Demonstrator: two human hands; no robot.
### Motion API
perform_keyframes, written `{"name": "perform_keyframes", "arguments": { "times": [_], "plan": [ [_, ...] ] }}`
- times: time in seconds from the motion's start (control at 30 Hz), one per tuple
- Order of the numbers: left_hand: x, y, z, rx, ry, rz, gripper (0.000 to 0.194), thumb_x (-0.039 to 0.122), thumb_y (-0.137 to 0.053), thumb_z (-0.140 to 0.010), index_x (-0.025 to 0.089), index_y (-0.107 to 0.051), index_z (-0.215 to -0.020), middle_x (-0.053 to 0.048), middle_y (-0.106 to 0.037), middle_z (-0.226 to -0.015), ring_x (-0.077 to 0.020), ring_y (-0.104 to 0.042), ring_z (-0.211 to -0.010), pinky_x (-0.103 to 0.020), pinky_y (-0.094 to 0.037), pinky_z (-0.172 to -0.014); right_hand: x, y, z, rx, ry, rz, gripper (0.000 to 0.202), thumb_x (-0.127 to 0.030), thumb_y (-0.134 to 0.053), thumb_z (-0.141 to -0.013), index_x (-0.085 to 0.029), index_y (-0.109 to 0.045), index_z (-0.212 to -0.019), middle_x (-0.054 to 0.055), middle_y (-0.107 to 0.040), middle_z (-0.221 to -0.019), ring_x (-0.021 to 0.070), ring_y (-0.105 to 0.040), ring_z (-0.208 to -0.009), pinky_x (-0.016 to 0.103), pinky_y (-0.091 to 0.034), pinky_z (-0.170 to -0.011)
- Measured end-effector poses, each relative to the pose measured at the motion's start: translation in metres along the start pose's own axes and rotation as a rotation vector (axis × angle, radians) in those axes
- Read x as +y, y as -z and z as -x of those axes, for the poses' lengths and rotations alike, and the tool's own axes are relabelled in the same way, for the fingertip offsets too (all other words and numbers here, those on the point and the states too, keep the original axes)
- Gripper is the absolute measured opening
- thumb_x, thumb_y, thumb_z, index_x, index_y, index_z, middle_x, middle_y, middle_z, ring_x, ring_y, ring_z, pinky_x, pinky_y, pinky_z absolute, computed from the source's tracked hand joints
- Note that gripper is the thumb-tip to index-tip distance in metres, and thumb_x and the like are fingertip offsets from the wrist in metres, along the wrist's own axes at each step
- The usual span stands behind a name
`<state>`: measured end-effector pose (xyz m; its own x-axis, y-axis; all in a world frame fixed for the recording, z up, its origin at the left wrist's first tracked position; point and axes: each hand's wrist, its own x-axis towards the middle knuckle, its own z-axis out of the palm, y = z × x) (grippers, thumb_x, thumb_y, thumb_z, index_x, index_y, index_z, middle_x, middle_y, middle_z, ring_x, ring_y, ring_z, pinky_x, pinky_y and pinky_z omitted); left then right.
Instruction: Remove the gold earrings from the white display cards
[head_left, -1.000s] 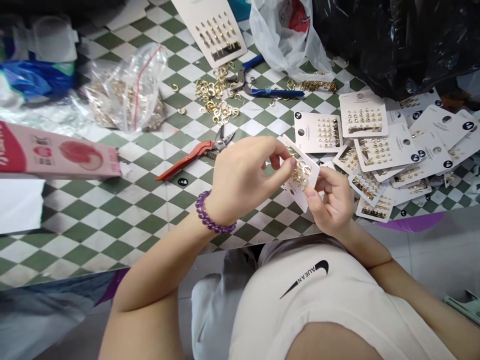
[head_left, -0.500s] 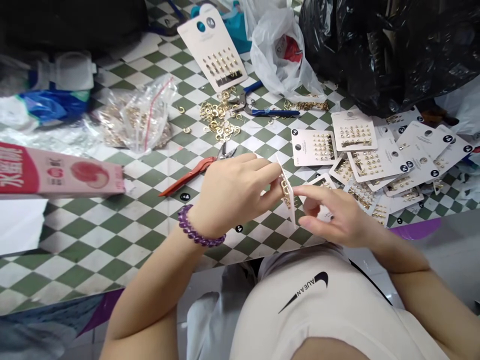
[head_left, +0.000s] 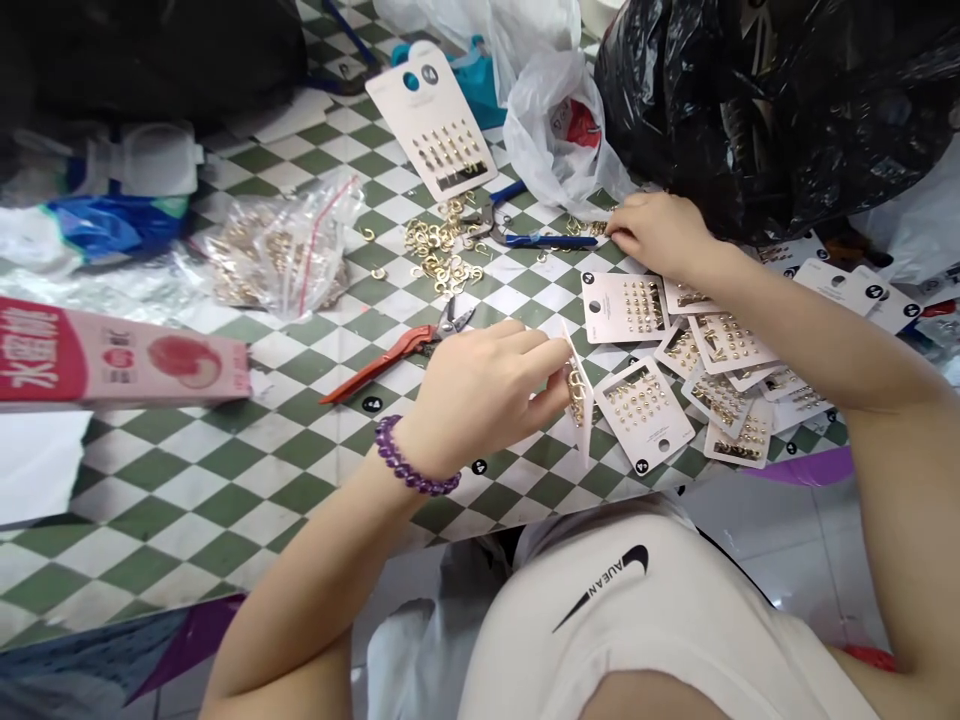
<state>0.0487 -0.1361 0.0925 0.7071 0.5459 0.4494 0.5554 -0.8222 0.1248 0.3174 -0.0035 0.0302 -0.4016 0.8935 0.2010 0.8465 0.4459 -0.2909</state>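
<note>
Over the near part of the green-and-white checkered tabletop (head_left: 300,472), the left hand (head_left: 476,395) pinches a thin white card (head_left: 583,425) bearing small gold hoops (head_left: 575,388), thumb and fingers closed on it near the upper end. The card is nearly edge-on to the view, its hoops toward the left palm. The right hand (head_left: 660,232) is well away from it, reaching across to a small heap of gold-coloured metal pieces (head_left: 598,228), fingertips at its edge; whether they grasp anything cannot be told. I judge this as a reach to that heap while the card is held; pieces so small would call for a fine fingertip pinch, with the card kept steady.

Just right of the held card lies a flat white card with gold studs (head_left: 646,428). Red-handled metal pliers (head_left: 382,362) lie beyond the left hand, and blue-handled metal pliers (head_left: 550,241) point toward the right fingertips.
</note>
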Motion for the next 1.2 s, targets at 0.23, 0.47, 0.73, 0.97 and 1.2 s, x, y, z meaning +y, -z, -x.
{"name": "perform_keyframes", "arguments": {
  "times": [0.23, 0.47, 0.73, 0.97, 1.2],
  "plan": [
    [-0.001, 0.001, 0.000, -0.033, 0.019, 0.071, 0.024, 0.013, -0.044, -0.078, 0.018, -0.046, -0.055, 0.002, -0.046, -0.046, -0.0095, -0.038, -0.046, -0.021, -0.022, -0.039, 0.006, -0.012, -0.007, 0.050, 0.116, 0.123, 0.013, -0.033, -0.063, -0.081, -0.022, -0.069, -0.078, 0.004, -0.063, -0.074, 0.0130, -0.048, -0.061, 0.026, -0.033, -0.051],
    [0.001, 0.000, -0.001, -0.033, 0.030, 0.080, 0.025, 0.013, -0.044, -0.078, 0.018, -0.045, -0.054, 0.002, -0.046, -0.046, -0.0102, -0.036, -0.047, -0.022, -0.022, -0.040, 0.003, -0.011, -0.012, 0.039, 0.159, 0.203, 0.011, -0.032, -0.061, -0.081, -0.027, -0.070, -0.078, 0.004, -0.064, -0.077, 0.0149, -0.047, -0.061, 0.027, -0.031, -0.051],
    [0.000, -0.001, 0.001, -0.042, 0.034, 0.079, 0.023, 0.014, -0.045, -0.079, 0.018, -0.047, -0.056, 0.002, -0.047, -0.047, -0.0110, -0.040, -0.048, -0.023, -0.020, -0.041, 0.007, -0.008, -0.010, 0.060, 0.093, 0.087, 0.017, -0.040, -0.064, -0.078, -0.025, -0.069, -0.073, 0.005, -0.065, -0.074, 0.0165, -0.050, -0.065, 0.027, -0.032, -0.050],
    [-0.001, 0.000, 0.001, -0.055, 0.043, 0.085, 0.024, 0.015, -0.045, -0.080, 0.018, -0.048, -0.057, 0.002, -0.047, -0.047, -0.0106, -0.040, -0.049, -0.023, -0.022, -0.041, 0.007, -0.022, -0.017, 0.049, -0.038, 0.005, 0.019, -0.034, -0.070, -0.074, -0.022, -0.061, -0.063, 0.006, -0.061, -0.069, 0.0184, -0.050, -0.069, 0.030, -0.037, -0.057],
    [0.000, -0.001, 0.001, -0.069, 0.052, 0.089, 0.025, 0.014, -0.043, -0.080, 0.017, -0.047, -0.055, 0.002, -0.045, -0.047, -0.0104, -0.037, -0.048, -0.022, -0.021, -0.042, 0.003, -0.016, -0.022, -0.040, -0.069, -0.042, 0.018, -0.027, -0.069, -0.072, -0.022, -0.056, -0.061, 0.005, -0.057, -0.065, 0.0179, -0.047, -0.065, 0.029, -0.033, -0.054]
  ]
}}
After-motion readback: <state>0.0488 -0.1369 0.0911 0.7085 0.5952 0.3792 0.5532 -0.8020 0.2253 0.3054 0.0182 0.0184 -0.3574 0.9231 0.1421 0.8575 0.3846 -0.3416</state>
